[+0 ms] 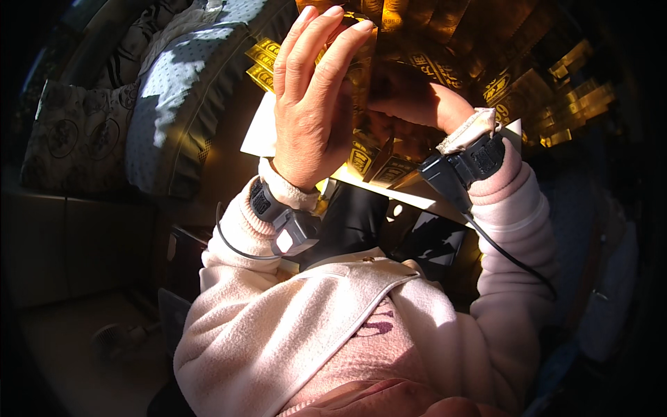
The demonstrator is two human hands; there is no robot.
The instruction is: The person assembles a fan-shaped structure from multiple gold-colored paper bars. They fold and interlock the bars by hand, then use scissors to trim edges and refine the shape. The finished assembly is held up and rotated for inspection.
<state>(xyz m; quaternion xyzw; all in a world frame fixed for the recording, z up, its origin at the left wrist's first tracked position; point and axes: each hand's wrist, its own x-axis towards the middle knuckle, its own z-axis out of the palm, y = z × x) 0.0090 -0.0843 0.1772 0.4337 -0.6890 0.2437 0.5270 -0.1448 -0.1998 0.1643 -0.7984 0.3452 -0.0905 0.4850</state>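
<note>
A piece of gold paper (362,76) stands between the hands, just beside the fingers of the left hand (309,97), which are stretched out. The right hand (410,97) is shadowed; I cannot tell whether either grips it.

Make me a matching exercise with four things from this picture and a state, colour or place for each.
1. left hand
2. right hand
3. printed foil pieces
4. wrist devices

A. black, one strapped at each sleeve end
B. back sunlit, fingers pointing toward the picture's top
C. gold, spread across the upper right
D. mostly shaded, with light toward the wrist

Pairs: 1-B, 2-D, 3-C, 4-A
</note>
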